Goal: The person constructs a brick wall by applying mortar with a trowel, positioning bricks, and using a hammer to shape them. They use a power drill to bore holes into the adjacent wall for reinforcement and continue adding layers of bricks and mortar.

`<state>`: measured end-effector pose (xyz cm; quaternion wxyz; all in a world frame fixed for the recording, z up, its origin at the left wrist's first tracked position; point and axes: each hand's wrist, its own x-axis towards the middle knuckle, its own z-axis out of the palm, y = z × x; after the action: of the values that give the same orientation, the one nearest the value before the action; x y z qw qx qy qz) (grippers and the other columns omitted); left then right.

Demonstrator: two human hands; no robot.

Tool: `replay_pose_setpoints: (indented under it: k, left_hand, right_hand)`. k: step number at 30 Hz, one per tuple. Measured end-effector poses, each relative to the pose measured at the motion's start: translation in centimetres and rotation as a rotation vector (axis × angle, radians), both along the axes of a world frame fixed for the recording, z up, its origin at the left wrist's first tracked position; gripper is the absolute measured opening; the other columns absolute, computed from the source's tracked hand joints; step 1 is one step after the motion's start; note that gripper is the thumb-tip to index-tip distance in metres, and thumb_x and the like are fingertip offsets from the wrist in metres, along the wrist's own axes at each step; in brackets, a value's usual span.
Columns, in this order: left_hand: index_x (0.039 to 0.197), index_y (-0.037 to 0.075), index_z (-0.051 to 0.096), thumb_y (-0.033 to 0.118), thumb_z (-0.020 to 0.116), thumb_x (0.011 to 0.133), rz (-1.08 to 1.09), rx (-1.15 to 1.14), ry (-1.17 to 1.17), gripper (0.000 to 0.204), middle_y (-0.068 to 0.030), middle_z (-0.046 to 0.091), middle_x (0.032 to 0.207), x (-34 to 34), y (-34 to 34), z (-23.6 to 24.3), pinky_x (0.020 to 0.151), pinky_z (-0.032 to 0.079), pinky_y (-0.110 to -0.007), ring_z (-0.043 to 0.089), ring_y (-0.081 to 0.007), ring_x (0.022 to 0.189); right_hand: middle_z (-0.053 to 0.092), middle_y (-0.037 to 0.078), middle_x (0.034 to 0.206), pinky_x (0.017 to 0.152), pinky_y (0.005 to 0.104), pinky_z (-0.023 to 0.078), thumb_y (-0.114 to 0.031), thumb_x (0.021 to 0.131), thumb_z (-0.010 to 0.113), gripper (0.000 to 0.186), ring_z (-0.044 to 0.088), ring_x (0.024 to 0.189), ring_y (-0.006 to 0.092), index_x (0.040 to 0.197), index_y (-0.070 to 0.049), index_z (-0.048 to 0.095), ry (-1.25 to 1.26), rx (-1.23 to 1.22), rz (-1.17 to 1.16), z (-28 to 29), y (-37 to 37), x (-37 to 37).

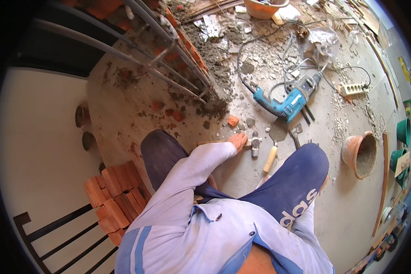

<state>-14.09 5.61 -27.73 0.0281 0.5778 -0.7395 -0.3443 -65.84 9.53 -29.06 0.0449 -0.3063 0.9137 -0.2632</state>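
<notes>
My left hand [236, 142] is closed around the wooden handle of a hammer [255, 147] lying on the floor between my legs. Beside it lie a trowel [271, 157] with a pale wooden handle and a second dark-headed tool [296, 131]. A small orange brick fragment [233, 120] sits just above my left hand. A teal corded rotary drill [284, 105] rests farther forward. At the outer side of my right knee, a sliver of my right hand [324, 181] shows; its fingers are hidden.
Stacked red bricks [115, 192] stand at left beside black railings [61, 226]. Metal bars [160, 59] lean over mortar-smeared brickwork ahead. A clay-coloured bucket [358, 155], a wooden strip [381, 192] and green containers [403, 132] are at right. A power strip [353, 89], cables and rubble [255, 59] cover the floor ahead.
</notes>
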Motion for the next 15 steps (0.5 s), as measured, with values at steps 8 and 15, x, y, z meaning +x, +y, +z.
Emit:
replay_pose_setpoints:
  k: [8,15]
  left_hand:
    - [0.106,0.004,0.049,0.017,0.067,0.077,-0.034,0.219,-0.017,0.036,-0.0219,0.062,0.105,-2.0,-1.1,3.3,0.080,0.052,-0.048,0.063,-0.0410,0.096]
    - [0.105,0.001,0.057,0.028,0.068,0.075,-0.003,0.455,-0.062,0.043,-0.0240,0.067,0.096,-0.6,-1.9,3.5,0.082,0.050,-0.047,0.065,-0.0403,0.094]
  right_hand:
    - [0.065,0.019,0.094,0.075,0.0417,0.047,-0.033,0.088,0.063,0.033,0.062,0.087,0.0316,0.103,-0.005,0.057,-0.417,0.245,0.840,2.3,1.6,20.3]
    - [0.066,0.020,0.088,0.068,0.0385,0.049,-0.039,0.087,0.066,0.041,0.064,0.077,0.0283,0.100,-0.001,0.054,-0.365,0.497,0.954,3.1,-3.4,22.9]
